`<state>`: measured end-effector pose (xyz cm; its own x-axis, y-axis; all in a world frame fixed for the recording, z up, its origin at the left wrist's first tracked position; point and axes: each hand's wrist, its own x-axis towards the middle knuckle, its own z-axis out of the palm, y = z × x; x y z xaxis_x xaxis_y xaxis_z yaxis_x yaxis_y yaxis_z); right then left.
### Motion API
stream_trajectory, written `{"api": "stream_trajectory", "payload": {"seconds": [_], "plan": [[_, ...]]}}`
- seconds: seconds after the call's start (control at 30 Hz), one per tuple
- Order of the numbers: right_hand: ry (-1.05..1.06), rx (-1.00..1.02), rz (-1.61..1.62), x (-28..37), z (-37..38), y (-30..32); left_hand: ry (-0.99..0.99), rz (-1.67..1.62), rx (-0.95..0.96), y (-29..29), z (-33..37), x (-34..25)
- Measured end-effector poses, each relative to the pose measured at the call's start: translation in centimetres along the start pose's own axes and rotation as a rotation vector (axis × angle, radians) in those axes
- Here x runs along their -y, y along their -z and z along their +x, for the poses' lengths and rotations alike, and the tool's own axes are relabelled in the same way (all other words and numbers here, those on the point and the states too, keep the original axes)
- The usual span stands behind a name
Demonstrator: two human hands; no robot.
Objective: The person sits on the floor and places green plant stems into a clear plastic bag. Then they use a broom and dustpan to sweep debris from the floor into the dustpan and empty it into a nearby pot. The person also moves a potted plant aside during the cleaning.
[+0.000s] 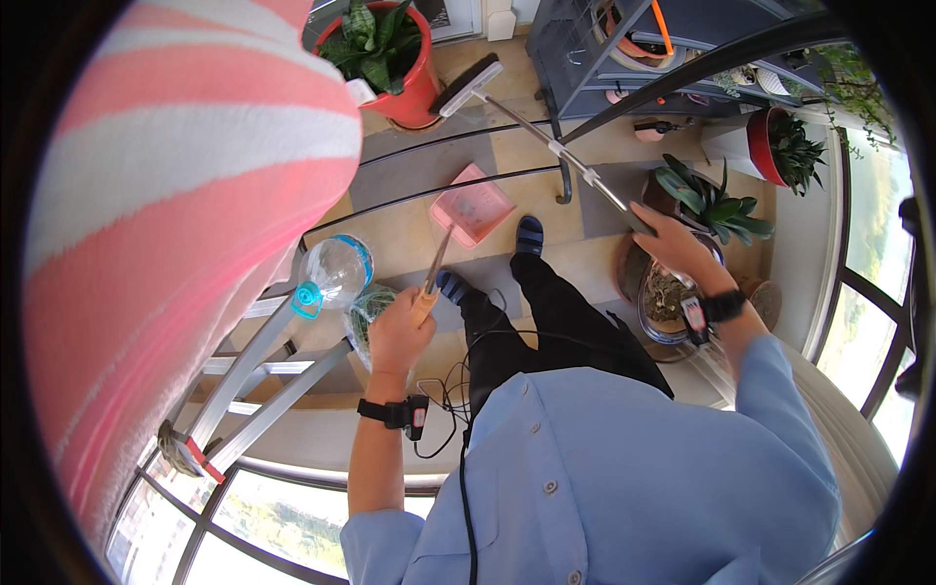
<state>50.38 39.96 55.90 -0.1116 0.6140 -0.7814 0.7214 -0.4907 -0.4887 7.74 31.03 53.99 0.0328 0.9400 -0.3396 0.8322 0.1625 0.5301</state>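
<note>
My left hand [398, 333] is closed around the tan grip of a long-handled pink dustpan [478, 216]. The dustpan lies just ahead of my feet on the tiled floor, and grey dust or dirt shows on its pan. My right hand [673, 244] grips the dark end of a broom [524, 119]. Its silver handle slants away to the far left. The broom head, with dark bristles, is beside a red pot [421, 73] holding a leafy plant, apart from the dustpan.
Pink-and-white striped cloth [195, 156] hangs large at the left. A black metal rack frame [448, 200] crosses ahead. Near my left hand are a clear water jug [336, 270] and a metal ladder [249, 385]. Potted plants [717, 207] and a grey shelf [585, 58] stand to the right.
</note>
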Motion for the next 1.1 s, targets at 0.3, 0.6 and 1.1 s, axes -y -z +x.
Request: {"api": "stream_trajectory", "payload": {"seconds": [0.3,0.6,1.1], "plan": [[-0.243,0.350,0.433,1.2,-10.9,-3.7,0.204,-0.086,0.012,-0.5,-4.0,2.1],[0.043,0.471,0.224,5.0,-0.8,-16.0,0.141,-0.183,-0.119,0.3,-7.7,5.9],[0.506,0.033,-0.403,10.0,17.0,-27.8,0.088,-0.152,-0.193,-0.7,-8.7,7.1]]}}
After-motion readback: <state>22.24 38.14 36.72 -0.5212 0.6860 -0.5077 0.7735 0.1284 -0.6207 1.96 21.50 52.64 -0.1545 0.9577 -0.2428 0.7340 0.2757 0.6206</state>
